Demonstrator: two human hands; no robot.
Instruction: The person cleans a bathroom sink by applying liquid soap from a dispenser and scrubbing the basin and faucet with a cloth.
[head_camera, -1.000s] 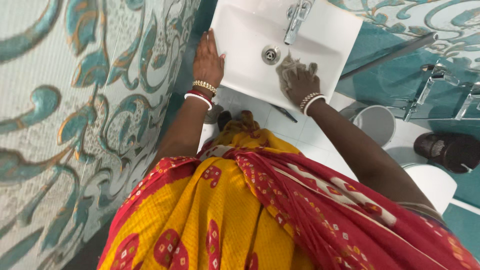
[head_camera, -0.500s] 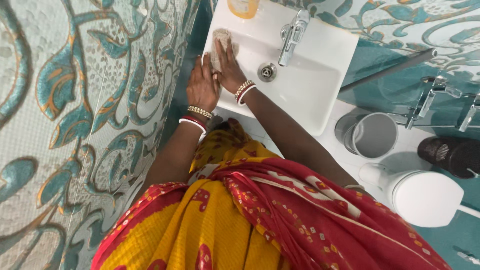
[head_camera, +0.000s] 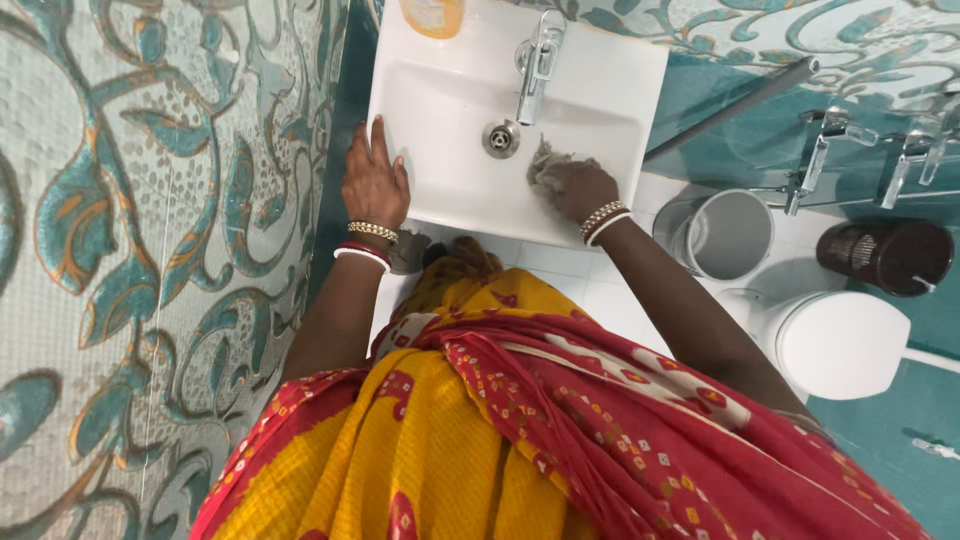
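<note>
The right hand (head_camera: 575, 190) is clenched over a greyish rag (head_camera: 545, 165), pressing it flat against the inner wall of the white basin (head_camera: 450, 190) in the upper middle of the frame, just right of the drain (head_camera: 501, 138) and below the tap (head_camera: 535, 62). The rag looks soft, limp and probably wet, so it is best bunched under the whole palm, not pinched at a corner. The left hand (head_camera: 373, 185) lies spread and released on the basin's left rim, holding nothing.

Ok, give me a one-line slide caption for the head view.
Right hand presses a grey cloth inside the white washbasin near the drain; left hand rests on its rim.
</note>
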